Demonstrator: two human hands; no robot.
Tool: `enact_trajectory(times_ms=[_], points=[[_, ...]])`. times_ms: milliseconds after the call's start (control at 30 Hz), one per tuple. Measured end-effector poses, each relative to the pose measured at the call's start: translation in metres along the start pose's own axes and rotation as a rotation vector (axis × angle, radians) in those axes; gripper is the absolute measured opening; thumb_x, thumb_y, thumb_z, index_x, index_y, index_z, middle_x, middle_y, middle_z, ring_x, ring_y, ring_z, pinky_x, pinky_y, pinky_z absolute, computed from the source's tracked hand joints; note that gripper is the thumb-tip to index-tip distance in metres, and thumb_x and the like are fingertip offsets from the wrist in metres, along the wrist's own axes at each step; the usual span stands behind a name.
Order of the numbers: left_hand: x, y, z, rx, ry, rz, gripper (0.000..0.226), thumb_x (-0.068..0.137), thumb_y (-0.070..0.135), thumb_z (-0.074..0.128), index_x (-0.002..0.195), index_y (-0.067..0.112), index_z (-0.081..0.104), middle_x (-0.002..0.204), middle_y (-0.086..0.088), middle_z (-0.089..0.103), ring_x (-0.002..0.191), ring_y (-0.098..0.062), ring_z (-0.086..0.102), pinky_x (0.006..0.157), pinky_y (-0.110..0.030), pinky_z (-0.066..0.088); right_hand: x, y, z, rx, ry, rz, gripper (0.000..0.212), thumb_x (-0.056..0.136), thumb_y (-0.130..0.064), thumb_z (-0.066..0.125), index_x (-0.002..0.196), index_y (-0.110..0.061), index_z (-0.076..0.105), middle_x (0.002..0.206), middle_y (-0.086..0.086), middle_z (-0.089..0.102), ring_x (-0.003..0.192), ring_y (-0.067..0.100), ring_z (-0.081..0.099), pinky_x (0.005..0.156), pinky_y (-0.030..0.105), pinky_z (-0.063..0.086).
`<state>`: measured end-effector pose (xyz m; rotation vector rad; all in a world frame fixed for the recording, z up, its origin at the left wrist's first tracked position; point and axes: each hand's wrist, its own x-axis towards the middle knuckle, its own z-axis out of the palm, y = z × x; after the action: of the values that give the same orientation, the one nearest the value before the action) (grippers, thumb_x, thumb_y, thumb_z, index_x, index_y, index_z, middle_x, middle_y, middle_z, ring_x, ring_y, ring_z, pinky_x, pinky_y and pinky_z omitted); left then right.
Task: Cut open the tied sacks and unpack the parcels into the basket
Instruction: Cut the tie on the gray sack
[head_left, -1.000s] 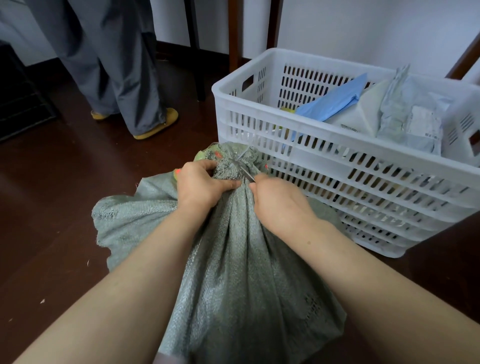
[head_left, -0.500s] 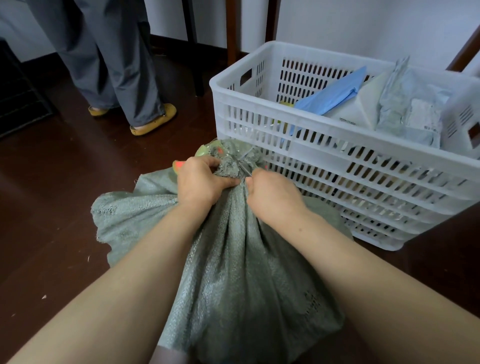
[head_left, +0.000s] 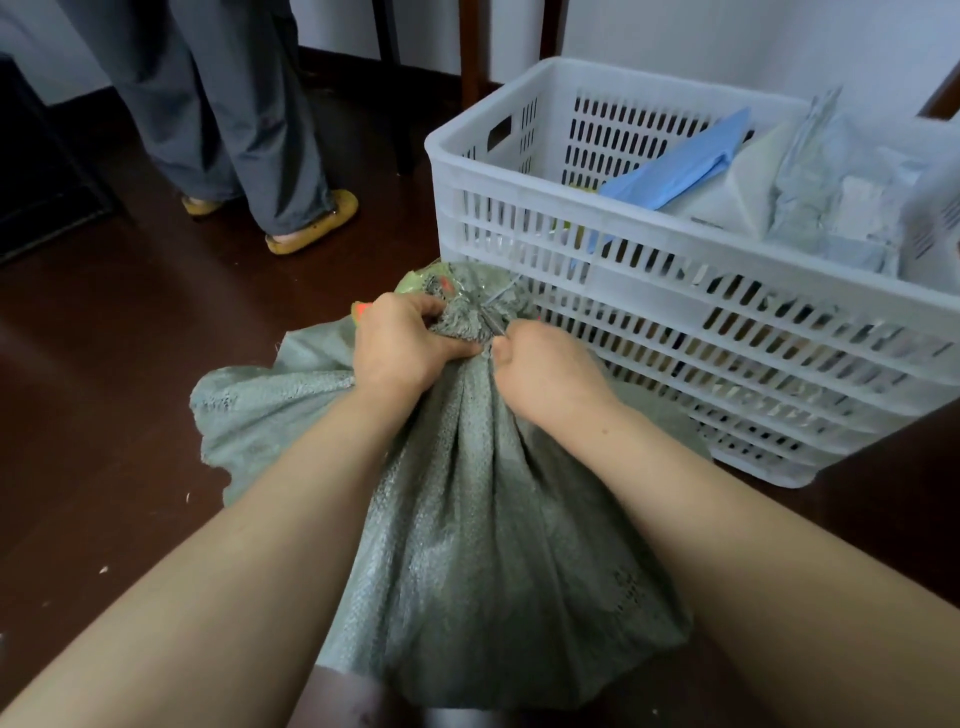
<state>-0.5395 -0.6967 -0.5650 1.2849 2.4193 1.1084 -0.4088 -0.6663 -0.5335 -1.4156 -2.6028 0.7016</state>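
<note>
Two hands work at the gathered neck of the woven sack (head_left: 493, 545), which lies on the floor against the white basket (head_left: 519, 171); the left hand (head_left: 400, 348) has its fingers clamped on the bunched neck; the right hand (head_left: 545, 369), fingers curled round a thin metal blade (head_left: 492, 323), has pushed closer than a second ago, with less blade showing; the cut looks underway, the sack still unopened.

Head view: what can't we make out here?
All in the head view:
Tool in right hand: only a metal tip shows; fist hides the rest.
Sack contents: hidden by woven fabric.
Basket: right end cut off by frame edge; slats hide its bottom.
Tie at neck: too small to tell if cut.
</note>
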Motion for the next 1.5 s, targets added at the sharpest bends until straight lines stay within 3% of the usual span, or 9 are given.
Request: enact_trajectory(times_ms=[133, 233, 500, 633, 767, 967, 1133, 1267, 1500], points=[[0.005, -0.011, -0.004, -0.02, 0.018, -0.058, 0.061, 0.057, 0.033, 0.09, 0.106, 0.002, 0.071, 0.108, -0.011, 0.07, 0.103, -0.023, 0.063, 0.089, -0.031, 0.047, -0.007, -0.002, 0.007, 0.021, -0.046, -0.011, 0.017, 0.1, -0.023, 0.039, 0.089, -0.013, 0.047, 0.079, 0.003, 0.052, 0.081, 0.025, 0.056, 0.068, 0.034, 0.047], [0.003, -0.006, 0.0, -0.018, 0.013, -0.051, 0.062, 0.057, 0.034, 0.089, 0.106, 0.001, 0.07, 0.108, -0.014, 0.07, 0.106, -0.028, 0.062, 0.097, -0.038, 0.046, -0.005, 0.001, 0.008, 0.024, -0.024, 0.002, 0.014, 0.099, -0.021, 0.041, 0.089, -0.013, 0.046, 0.084, 0.005, 0.052, 0.082, 0.026, 0.055, 0.064, 0.032, 0.042], [0.007, -0.015, -0.004, 0.016, 0.001, -0.095, 0.059, 0.054, 0.038, 0.09, 0.097, 0.001, 0.071, 0.1, -0.015, 0.07, 0.103, -0.03, 0.061, 0.09, -0.041, 0.049, -0.008, -0.005, 0.015, 0.06, -0.023, 0.002, 0.014, 0.099, -0.02, 0.041, 0.094, -0.011, 0.051, 0.09, 0.007, 0.058, 0.086, 0.026, 0.059, 0.071, 0.037, 0.051], [0.009, -0.014, 0.001, -0.03, 0.01, -0.123, 0.066, 0.051, 0.041, 0.09, 0.104, 0.007, 0.07, 0.107, -0.01, 0.068, 0.111, -0.03, 0.057, 0.092, -0.042, 0.048, -0.004, 0.002, 0.007, 0.168, -0.034, 0.046, 0.026, 0.101, -0.022, 0.038, 0.101, -0.007, 0.059, 0.071, -0.002, 0.048, 0.068, 0.019, 0.054, 0.06, 0.029, 0.045], [0.008, -0.012, 0.002, -0.081, 0.002, -0.11, 0.064, 0.054, 0.036, 0.091, 0.107, 0.01, 0.067, 0.107, -0.005, 0.066, 0.1, -0.022, 0.06, 0.088, -0.038, 0.05, 0.0, 0.008, -0.015, 0.617, -0.135, 0.248, 0.019, 0.099, -0.018, 0.044, 0.102, -0.009, 0.06, 0.055, 0.0, 0.039, 0.034, 0.01, 0.033, 0.031, 0.018, 0.026], [0.009, -0.017, -0.004, -0.131, -0.015, -0.095, 0.055, 0.054, 0.03, 0.091, 0.1, 0.014, 0.065, 0.095, 0.001, 0.062, 0.094, -0.018, 0.06, 0.086, -0.037, 0.051, 0.008, 0.03, -0.049, 0.57, -0.396, 0.277, 0.015, 0.095, -0.006, 0.042, 0.102, 0.0, 0.054, 0.05, 0.001, 0.044, 0.036, 0.012, 0.037, 0.029, 0.019, 0.026], [0.005, -0.014, -0.005, -0.186, -0.041, -0.045, 0.049, 0.056, 0.024, 0.091, 0.095, 0.02, 0.06, 0.091, 0.003, 0.057, 0.089, -0.013, 0.053, 0.085, -0.033, 0.05, 0.012, 0.042, -0.042, 0.777, -0.132, 0.364, 0.023, 0.088, -0.028, 0.066, 0.09, -0.006, 0.061, 0.061, 0.002, 0.05, 0.031, 0.005, 0.028, 0.029, 0.016, 0.02], [0.003, -0.01, -0.007, -0.239, -0.073, -0.014, 0.045, 0.056, 0.017, 0.09, 0.087, 0.021, 0.058, 0.083, 0.009, 0.053, 0.088, -0.013, 0.05, 0.082, -0.029, 0.047, 0.02, 0.043, -0.016, 0.962, 0.164, 0.315, 0.023, 0.087, -0.011, 0.067, 0.109, -0.006, 0.064, 0.075, 0.009, 0.058, 0.03, 0.004, 0.029, 0.03, 0.018, 0.024], [0.004, -0.012, -0.009, -0.322, -0.104, 0.01, 0.046, 0.055, 0.009, 0.09, 0.087, 0.018, 0.058, 0.081, 0.009, 0.054, 0.083, -0.012, 0.051, 0.063, -0.009, 0.041, 0.03, 0.042, 0.006, 1.046, 0.112, 0.368, 0.011, 0.088, -0.005, 0.064, 0.099, -0.008, 0.065, 0.065, 0.005, 0.052, 0.031, 0.005, 0.029, 0.03, 0.017, 0.022]])
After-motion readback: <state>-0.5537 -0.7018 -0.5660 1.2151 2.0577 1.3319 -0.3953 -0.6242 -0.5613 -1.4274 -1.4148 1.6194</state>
